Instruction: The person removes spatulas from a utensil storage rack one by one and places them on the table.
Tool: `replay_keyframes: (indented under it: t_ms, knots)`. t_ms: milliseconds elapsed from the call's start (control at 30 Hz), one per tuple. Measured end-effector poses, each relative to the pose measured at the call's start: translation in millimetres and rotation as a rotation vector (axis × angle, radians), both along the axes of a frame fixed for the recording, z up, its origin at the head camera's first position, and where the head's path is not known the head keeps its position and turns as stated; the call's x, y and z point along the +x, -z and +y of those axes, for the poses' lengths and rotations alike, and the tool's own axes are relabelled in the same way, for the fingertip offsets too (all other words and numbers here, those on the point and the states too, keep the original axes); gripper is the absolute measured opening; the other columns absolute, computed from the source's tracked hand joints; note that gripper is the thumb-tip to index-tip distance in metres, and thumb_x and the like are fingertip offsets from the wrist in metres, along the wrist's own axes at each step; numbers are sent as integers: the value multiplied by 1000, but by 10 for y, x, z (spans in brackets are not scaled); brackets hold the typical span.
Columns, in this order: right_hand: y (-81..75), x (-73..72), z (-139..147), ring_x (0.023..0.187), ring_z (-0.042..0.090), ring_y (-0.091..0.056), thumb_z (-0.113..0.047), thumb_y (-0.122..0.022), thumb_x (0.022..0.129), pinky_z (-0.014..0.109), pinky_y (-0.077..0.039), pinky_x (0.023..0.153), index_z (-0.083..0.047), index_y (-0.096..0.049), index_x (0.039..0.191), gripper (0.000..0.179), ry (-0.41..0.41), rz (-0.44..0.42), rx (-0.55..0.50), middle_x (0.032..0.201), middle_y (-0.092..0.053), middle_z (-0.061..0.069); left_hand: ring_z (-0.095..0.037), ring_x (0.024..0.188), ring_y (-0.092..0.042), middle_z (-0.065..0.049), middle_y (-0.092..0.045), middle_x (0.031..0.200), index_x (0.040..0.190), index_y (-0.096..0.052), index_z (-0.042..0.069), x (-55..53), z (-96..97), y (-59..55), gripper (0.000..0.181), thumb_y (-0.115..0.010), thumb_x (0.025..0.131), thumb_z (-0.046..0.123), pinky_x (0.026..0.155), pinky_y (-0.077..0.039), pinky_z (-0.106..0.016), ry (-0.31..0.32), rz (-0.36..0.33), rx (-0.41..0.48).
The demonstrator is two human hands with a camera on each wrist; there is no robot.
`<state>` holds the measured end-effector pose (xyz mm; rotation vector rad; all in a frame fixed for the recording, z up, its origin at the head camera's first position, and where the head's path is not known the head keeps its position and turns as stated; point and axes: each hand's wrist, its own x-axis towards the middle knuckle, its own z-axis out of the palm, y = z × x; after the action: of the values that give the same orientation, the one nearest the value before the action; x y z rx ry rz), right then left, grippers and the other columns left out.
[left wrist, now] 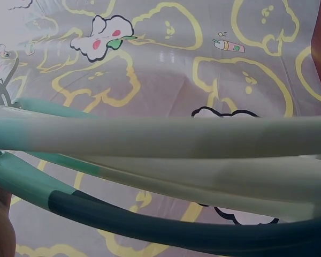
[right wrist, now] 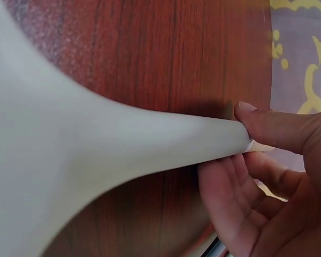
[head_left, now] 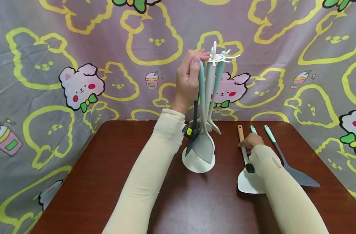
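Observation:
A white utensil rack [head_left: 199, 164] with a round base and a ring of hooks stands near the table's middle. Several utensils hang from it, among them a grey turner [head_left: 205, 148] with a mint handle. My left hand [head_left: 189, 73] holds the rack's top, its fingers over the hooks and its thumb beside the mint handle. In the left wrist view, mint-and-dark and pale handles [left wrist: 176, 138] cross in front. My right hand [right wrist: 278, 176] pinches the handle of a white turner [right wrist: 69, 155] with a wooden end. That turner's blade [head_left: 249, 182] lies low over the table.
Right of the white turner, a dark grey turner [head_left: 300, 177] with a mint handle end lies on the brown table [head_left: 108, 182]. Another mint handle tip [head_left: 253, 129] shows beyond my right hand, the rest hidden. A patterned curtain [head_left: 116, 94] hangs behind the table.

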<state>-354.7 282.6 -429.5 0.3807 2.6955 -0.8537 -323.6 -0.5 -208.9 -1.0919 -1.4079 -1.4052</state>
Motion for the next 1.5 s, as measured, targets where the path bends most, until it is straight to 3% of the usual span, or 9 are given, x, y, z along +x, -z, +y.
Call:
replay_keyframes:
  t_ms: [300, 533, 833, 1067, 1200, 1367, 1500]
  knots:
    - [-8, -27, -28, 63, 18, -63, -24, -76, 85, 27, -58, 55, 0, -63, 90, 28, -1, -10, 43, 74, -60, 10, -42, 116, -60, -29, -62, 102, 101, -61, -13, 1, -19, -7, 30, -35, 99, 2, 117, -42, -33, -5, 17, 6]
    - [-8, -40, -21, 60, 18, -66, -26, -74, 87, 28, -55, 53, 0, -62, 89, 28, -56, -7, 55, 68, -64, 9, -41, 115, -60, -29, -61, 102, 102, -61, -13, 3, -10, -14, 30, -35, 99, 2, 117, -41, -32, -3, 10, -5]
    - [-11, -46, -7, 65, 19, -66, -27, -73, 87, 29, -56, 56, 1, -63, 96, 31, -37, -23, 17, 74, -64, 9, -41, 117, -60, -28, -61, 103, 102, -61, -13, -8, -14, -10, 30, -34, 99, 3, 117, -41, -31, -20, 3, -13]
    - [-47, -22, 68, 71, 21, -66, -32, -71, 89, 29, -56, 59, 0, -62, 88, 34, -77, -35, -6, 76, -63, 9, -40, 118, -60, -28, -62, 103, 102, -61, -12, -9, -15, -13, 31, -34, 99, 4, 117, -41, -31, -32, 7, -18]
    - [-57, -8, 87, 75, 23, -68, -37, -65, 92, 31, -57, 61, 2, -64, 92, 39, -100, -44, -11, 83, -66, 12, -40, 117, -60, -28, -61, 103, 102, -60, -12, -6, -13, -10, 31, -34, 99, 4, 117, -41, -31, -31, 2, -19]
    - [-142, 10, 44, 77, 26, -67, -39, -55, 97, 31, -54, 58, 6, -65, 99, 46, -113, -24, 59, 89, -68, 18, -41, 116, -60, -28, -61, 103, 102, -60, -13, -4, -10, -13, 31, -34, 99, 3, 117, -41, -31, -17, 6, -16]
    - [-236, 1, -3, 66, 22, -60, -38, -52, 99, 29, -47, 54, 3, -64, 88, 44, -143, 20, 142, 75, -62, 13, -41, 116, -60, -28, -61, 103, 102, -60, -13, 0, -15, -9, 31, -34, 99, 4, 117, -41, -31, -16, 7, -13]
